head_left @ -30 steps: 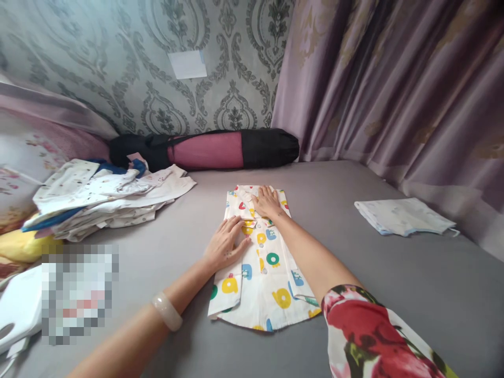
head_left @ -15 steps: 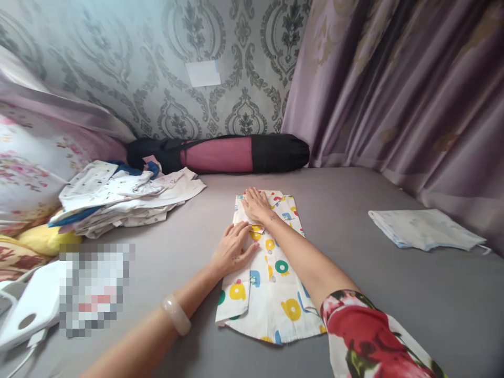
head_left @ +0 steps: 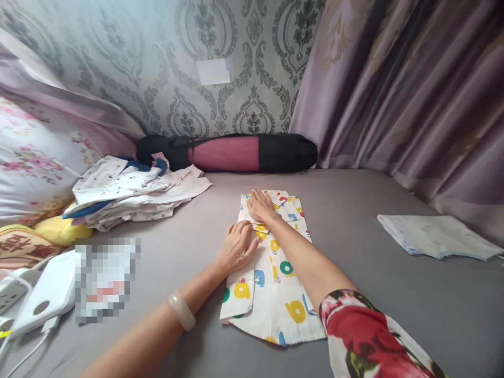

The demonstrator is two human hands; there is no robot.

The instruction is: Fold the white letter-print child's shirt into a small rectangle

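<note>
A white shirt (head_left: 266, 299) with a yellow, green, blue and red print lies on the grey sheet, its sleeves folded inward over the body and small buttons down the middle. My left hand (head_left: 237, 245) rests flat on the shirt's left side, on a folded sleeve, fingers stretched out. Farther up, near the collar end, my right hand (head_left: 260, 206) presses flat with fingers extended. Neither hand grips the cloth visibly. My right forearm crosses over the shirt's right side and covers part of it.
A heap of clothes (head_left: 136, 194) lies at the left, near a floral pillow (head_left: 31, 163). A white power bank (head_left: 47, 294) with cables is at the front left, beside a blurred-out item. A black and pink roll bag (head_left: 224, 153) lies along the wall. Folded cloth (head_left: 437, 236) sits at the right.
The view has turned slightly left, so everything appears shifted a little to the right. Both hands stay flat on the shirt in nearly the same places.
</note>
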